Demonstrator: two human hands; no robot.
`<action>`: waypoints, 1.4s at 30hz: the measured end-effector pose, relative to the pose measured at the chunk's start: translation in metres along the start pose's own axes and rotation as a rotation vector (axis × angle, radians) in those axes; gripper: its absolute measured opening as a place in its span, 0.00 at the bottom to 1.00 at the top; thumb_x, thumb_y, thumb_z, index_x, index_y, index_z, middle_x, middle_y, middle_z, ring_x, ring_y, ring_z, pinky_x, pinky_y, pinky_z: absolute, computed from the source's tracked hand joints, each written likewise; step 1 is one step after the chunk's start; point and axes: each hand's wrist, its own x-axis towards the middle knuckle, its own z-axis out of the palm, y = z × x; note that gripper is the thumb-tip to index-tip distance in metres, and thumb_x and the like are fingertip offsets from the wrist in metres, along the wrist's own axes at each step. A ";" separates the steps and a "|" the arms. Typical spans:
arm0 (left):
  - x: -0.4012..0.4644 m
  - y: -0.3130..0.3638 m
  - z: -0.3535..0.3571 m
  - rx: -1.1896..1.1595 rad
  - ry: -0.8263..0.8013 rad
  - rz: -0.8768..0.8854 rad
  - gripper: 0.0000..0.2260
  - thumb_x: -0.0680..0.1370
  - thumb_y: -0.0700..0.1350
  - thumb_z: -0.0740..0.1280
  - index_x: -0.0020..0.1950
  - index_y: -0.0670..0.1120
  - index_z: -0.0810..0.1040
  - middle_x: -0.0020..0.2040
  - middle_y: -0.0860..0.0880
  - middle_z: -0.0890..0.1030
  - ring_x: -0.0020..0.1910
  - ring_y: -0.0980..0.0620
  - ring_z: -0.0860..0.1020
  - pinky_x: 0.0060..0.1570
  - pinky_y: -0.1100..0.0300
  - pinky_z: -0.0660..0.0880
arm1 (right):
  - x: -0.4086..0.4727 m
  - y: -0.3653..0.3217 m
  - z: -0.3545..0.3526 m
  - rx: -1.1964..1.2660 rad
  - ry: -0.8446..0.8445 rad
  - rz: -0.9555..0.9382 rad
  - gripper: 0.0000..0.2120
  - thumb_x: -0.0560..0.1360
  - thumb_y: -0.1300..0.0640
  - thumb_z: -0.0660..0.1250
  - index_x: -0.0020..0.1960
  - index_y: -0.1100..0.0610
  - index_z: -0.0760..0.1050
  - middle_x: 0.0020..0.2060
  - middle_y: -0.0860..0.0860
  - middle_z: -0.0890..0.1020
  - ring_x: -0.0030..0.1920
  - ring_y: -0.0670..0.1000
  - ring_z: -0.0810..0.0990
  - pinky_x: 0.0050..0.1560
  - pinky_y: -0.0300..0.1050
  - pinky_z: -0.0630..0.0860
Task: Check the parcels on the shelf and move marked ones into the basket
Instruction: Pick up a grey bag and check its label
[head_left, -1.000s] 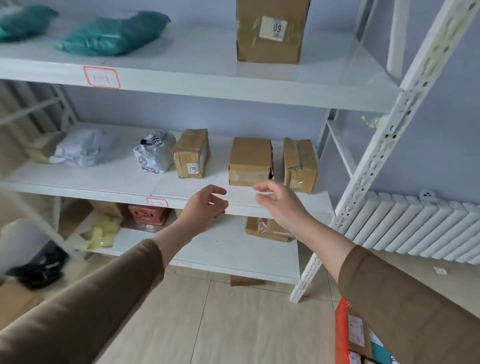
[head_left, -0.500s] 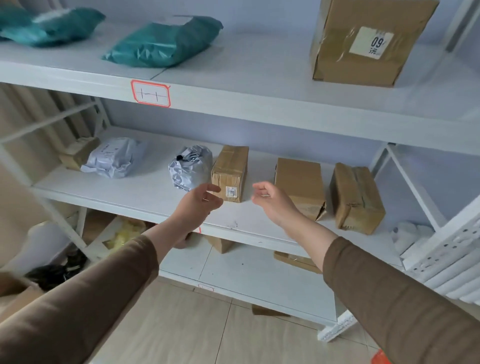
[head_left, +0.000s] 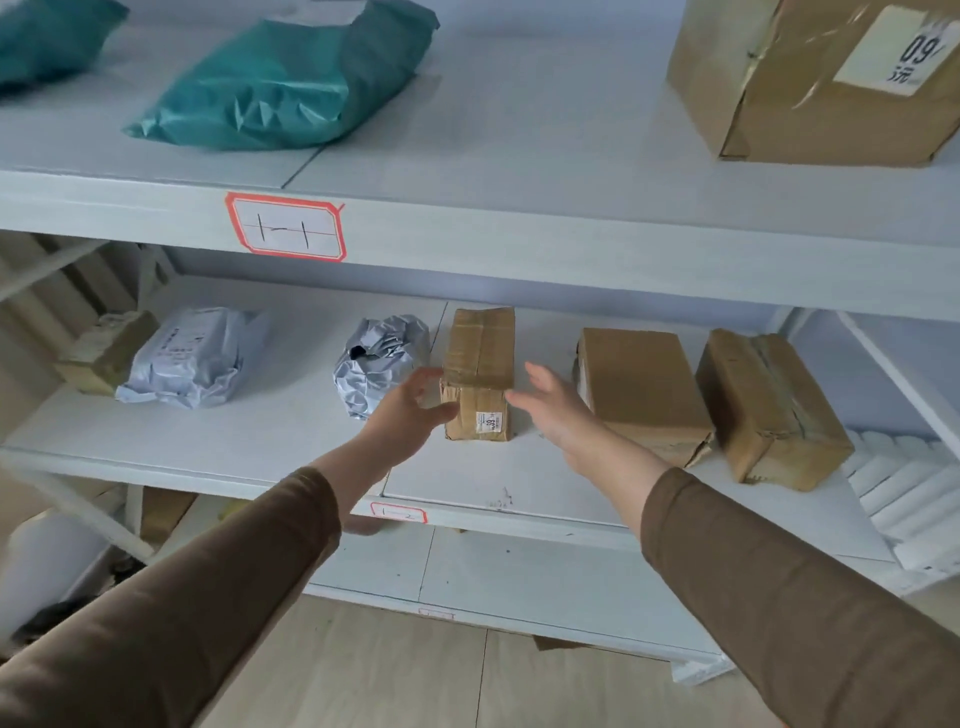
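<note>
step: both hands reach for the small upright brown cardboard box with a white sticker (head_left: 479, 374) on the middle white shelf board (head_left: 260, 436)
left hand (head_left: 405, 410): fingers spread, thumb touching the box's left edge, no grip yet
right hand (head_left: 553, 402): spread wide, just right of the box, apart from it
done: can't tell, basket not in view
left: this box not lifted; crumpled grey plastic mailer (head_left: 376, 364) left of box, two flat brown cartons (head_left: 644, 389) right of it, unchecked by the look of it
</note>
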 end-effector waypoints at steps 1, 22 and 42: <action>0.009 -0.002 -0.002 0.023 -0.014 0.006 0.27 0.81 0.47 0.72 0.78 0.51 0.68 0.76 0.44 0.72 0.64 0.51 0.78 0.57 0.62 0.71 | 0.007 -0.002 0.005 -0.001 0.015 0.011 0.32 0.83 0.54 0.66 0.83 0.51 0.57 0.81 0.50 0.63 0.77 0.52 0.67 0.64 0.44 0.67; 0.135 -0.064 -0.064 0.191 0.295 0.202 0.29 0.79 0.46 0.71 0.80 0.46 0.67 0.80 0.45 0.69 0.81 0.41 0.61 0.78 0.39 0.59 | 0.085 -0.039 0.118 -0.141 0.261 -0.285 0.24 0.85 0.59 0.58 0.81 0.51 0.64 0.76 0.54 0.72 0.73 0.52 0.73 0.74 0.52 0.70; 0.049 -0.095 -0.082 -0.052 0.215 0.323 0.26 0.81 0.48 0.68 0.79 0.52 0.69 0.73 0.49 0.76 0.69 0.48 0.72 0.69 0.51 0.70 | 0.053 -0.057 0.161 0.470 0.050 0.030 0.50 0.62 0.30 0.77 0.78 0.38 0.59 0.73 0.43 0.74 0.70 0.49 0.77 0.72 0.57 0.73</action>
